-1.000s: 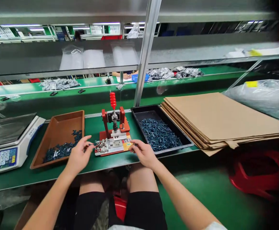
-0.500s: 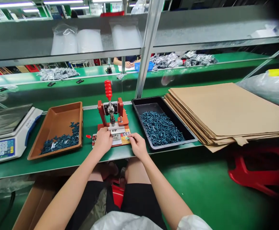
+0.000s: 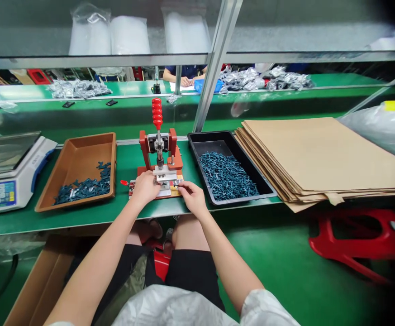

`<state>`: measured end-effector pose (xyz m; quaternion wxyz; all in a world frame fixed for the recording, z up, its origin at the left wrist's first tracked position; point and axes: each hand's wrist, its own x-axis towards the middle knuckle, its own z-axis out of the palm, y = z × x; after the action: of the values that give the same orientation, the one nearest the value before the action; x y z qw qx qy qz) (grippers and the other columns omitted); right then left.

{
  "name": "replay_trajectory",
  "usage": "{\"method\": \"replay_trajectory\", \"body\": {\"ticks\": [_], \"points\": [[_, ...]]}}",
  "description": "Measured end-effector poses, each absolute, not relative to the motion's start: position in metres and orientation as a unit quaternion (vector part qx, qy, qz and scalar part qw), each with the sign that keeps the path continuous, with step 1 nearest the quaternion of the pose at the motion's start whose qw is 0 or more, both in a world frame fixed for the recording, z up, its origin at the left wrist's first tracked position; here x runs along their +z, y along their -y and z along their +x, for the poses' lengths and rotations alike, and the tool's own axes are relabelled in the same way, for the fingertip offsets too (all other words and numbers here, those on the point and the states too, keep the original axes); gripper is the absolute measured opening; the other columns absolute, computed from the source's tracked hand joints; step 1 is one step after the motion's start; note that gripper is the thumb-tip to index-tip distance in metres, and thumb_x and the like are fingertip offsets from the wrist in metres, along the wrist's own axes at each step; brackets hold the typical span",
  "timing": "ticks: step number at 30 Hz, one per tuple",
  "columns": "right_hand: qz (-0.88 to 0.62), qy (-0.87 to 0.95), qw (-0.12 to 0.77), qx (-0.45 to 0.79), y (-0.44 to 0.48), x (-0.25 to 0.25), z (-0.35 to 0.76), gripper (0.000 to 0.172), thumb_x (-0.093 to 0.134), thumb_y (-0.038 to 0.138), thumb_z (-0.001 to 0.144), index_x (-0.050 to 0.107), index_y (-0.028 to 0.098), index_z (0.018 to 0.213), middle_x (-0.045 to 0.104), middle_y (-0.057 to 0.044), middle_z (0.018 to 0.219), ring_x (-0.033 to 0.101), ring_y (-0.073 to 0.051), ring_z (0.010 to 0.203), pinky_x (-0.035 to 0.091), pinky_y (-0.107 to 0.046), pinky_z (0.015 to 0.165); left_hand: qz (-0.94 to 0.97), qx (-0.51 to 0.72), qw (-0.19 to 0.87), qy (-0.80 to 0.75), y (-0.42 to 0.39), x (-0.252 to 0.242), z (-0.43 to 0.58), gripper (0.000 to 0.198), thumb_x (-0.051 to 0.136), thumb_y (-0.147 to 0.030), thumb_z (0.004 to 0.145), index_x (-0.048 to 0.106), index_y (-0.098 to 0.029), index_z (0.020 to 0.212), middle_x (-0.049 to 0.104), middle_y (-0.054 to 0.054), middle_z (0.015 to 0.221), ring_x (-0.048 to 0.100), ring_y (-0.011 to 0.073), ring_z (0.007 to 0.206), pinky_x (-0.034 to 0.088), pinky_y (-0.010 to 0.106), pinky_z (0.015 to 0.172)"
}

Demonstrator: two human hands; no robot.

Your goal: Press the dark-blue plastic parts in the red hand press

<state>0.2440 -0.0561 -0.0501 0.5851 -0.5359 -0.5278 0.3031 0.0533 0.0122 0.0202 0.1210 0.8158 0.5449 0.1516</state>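
Red press (image 3: 160, 151) stands between my hands. My left hand (image 3: 145, 188) rests on its metal plate (image 3: 165, 192) and my right hand (image 3: 193, 198) touches the plate's edge; I cannot tell if either holds anything.

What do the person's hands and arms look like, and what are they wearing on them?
The left hand and right hand are bare, with no gloves, and both forearms are uncovered. A loose white sleeve shows on the right arm, part of a crumpled white top.
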Motion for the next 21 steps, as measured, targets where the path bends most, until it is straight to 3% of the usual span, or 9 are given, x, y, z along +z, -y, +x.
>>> {"method": "replay_trajectory", "body": {"ticks": [6,13,21], "points": [[-0.526,0.527,0.577,0.337,0.052,-0.044,0.241,0.023,0.064,0.036,0.082,0.072,0.021,0.098,0.075,-0.007,0.094,0.071,-0.022,0.082,0.059,-0.035,0.077,0.815,0.159,0.154,-0.535,-0.014,0.017,0.049,0.023,0.077,-0.037,0.074,0.080,-0.023,0.092,0.072,0.008,0.114,0.065,0.0294,0.109,0.051,0.039,0.099],[-0.534,0.507,0.585,0.340,0.048,-0.045,0.239,0.021,0.063,0.039,0.081,0.067,0.021,0.092,0.072,-0.006,0.087,0.068,-0.020,0.074,0.059,-0.034,0.072,0.827,0.155,0.182,-0.509,-0.018,0.018,0.045,0.017,0.064,-0.029,0.083,0.079,-0.021,0.083,0.073,0.009,0.112,0.066,0.0272,0.107,0.052,0.038,0.097],[-0.527,0.531,0.569,0.342,0.043,-0.040,0.238,0.020,0.062,0.037,0.082,0.065,0.021,0.094,0.070,-0.006,0.089,0.065,-0.019,0.077,0.057,-0.033,0.073,0.805,0.141,0.122,-0.563,-0.009,0.021,0.057,0.029,0.063,-0.027,0.082,0.076,-0.016,0.106,0.071,0.015,0.110,0.064,0.0331,0.108,0.049,0.043,0.100]]}}
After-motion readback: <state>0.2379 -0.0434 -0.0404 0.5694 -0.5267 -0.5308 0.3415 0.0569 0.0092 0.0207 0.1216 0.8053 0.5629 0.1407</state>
